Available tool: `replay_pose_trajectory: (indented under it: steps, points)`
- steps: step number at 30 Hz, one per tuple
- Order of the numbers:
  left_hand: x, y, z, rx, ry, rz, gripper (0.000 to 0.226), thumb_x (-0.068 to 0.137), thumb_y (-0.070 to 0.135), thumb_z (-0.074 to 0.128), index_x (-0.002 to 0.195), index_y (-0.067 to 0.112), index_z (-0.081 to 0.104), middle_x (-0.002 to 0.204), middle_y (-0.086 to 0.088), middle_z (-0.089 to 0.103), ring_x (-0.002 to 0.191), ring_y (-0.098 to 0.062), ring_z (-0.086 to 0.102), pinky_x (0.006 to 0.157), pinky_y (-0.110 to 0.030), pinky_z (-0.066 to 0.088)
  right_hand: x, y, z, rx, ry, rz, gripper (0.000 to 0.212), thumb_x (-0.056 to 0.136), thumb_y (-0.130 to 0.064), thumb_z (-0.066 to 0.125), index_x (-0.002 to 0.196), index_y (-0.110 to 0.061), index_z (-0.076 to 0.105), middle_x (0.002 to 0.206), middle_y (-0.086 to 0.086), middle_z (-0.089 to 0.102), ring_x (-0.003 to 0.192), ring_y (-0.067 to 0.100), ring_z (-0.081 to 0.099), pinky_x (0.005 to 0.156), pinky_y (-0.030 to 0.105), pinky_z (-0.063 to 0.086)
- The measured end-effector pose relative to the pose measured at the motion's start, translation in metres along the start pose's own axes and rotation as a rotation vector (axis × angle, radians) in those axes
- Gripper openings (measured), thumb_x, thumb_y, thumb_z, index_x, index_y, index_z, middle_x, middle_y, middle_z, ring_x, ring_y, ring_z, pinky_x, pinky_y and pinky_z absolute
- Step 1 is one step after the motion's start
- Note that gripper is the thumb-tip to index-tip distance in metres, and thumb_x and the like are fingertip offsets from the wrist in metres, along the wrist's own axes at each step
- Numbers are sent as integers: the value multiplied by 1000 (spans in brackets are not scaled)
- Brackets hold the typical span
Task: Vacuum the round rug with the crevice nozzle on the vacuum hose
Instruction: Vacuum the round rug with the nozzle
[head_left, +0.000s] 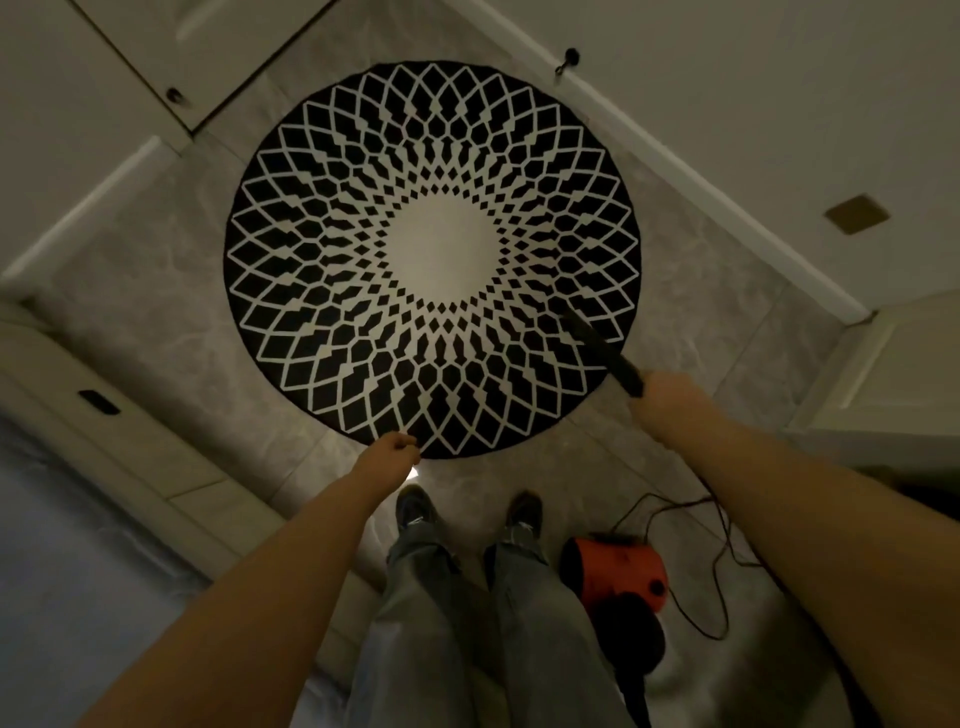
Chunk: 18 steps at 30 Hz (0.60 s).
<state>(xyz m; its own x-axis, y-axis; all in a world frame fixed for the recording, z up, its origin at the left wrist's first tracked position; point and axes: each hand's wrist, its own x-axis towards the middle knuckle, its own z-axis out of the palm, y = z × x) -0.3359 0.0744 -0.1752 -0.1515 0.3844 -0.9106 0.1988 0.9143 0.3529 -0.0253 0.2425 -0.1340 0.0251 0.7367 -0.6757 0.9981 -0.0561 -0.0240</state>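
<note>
Looking down from my head, my right hand (655, 391) is wrapped tight around the slim black crevice nozzle (602, 349), whose tip rests on the round rug (332, 332) just ahead of it. The rug is flat, black with a cream lattice and plain centre. My left hand (400, 448) is curled loosely, empty, at the rug's near edge. Behind my right hand sits the orange vacuum (613, 571) on marbled floor tile (171, 322).

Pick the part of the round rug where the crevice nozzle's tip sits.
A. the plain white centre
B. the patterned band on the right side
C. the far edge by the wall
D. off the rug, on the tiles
B: the crevice nozzle, held in the right hand, ends on the round rug's black-and-white pattern, right of the white centre.
</note>
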Motion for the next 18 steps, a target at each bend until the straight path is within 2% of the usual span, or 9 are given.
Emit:
replay_pose_trajectory:
  steps: [2, 5, 9, 11, 14, 16, 18]
  points:
    - [-2, 3, 5, 39, -30, 6, 41, 95, 17, 50, 135, 13, 47, 135, -13, 53, 121, -29, 52, 103, -41, 42, -4, 15, -1, -20, -13, 48, 30, 97, -21, 46, 121, -5, 57, 98, 16, 59, 80, 26, 55, 77, 36, 49]
    - [-5, 12, 16, 137, -53, 41, 44, 94, 15, 52, 138, 11, 46, 138, -15, 49, 122, -31, 51, 102, -39, 42, -32, 11, 16, -58, -66, -24, 30, 97, -26, 46, 120, -10, 57, 100, 11, 63, 84, 25, 61, 78, 33, 52]
    - [-6, 24, 27, 166, -27, 66, 44, 93, 10, 52, 136, 10, 48, 139, -15, 49, 122, -31, 51, 103, -37, 43, -83, -22, 50, -30, -169, -164, 37, 97, -19, 45, 133, -16, 46, 108, 13, 62, 92, 26, 62, 74, 32, 49]
    - [-5, 24, 29, 135, 16, 51, 41, 93, 8, 51, 134, 9, 50, 136, -17, 50, 121, -32, 52, 105, -42, 43, -95, -33, 60, -49, -190, -242, 43, 96, -23, 46, 138, -18, 41, 113, 13, 63, 93, 25, 62, 76, 33, 52]
    - [-1, 21, 33, 108, 106, -7, 34, 95, 12, 48, 129, 8, 52, 128, -18, 54, 114, -32, 54, 102, -45, 45, -100, -39, 64, -67, -285, -324, 37, 96, -28, 47, 132, -19, 48, 111, 10, 63, 91, 22, 61, 77, 34, 52]
    - [-1, 22, 40, 120, 109, -18, 33, 95, 11, 47, 127, 8, 54, 123, -17, 57, 108, -31, 56, 99, -43, 47, -102, -41, 61, -135, -315, -361, 35, 96, -30, 48, 129, -20, 51, 111, 9, 62, 95, 23, 62, 77, 34, 50]
    - [-4, 22, 50, 136, 70, -3, 37, 94, 10, 50, 131, 9, 52, 128, -18, 55, 115, -33, 54, 102, -43, 45, -99, -33, 53, -174, -294, -345, 36, 93, -31, 49, 129, -24, 51, 106, 7, 61, 92, 23, 61, 76, 34, 52]
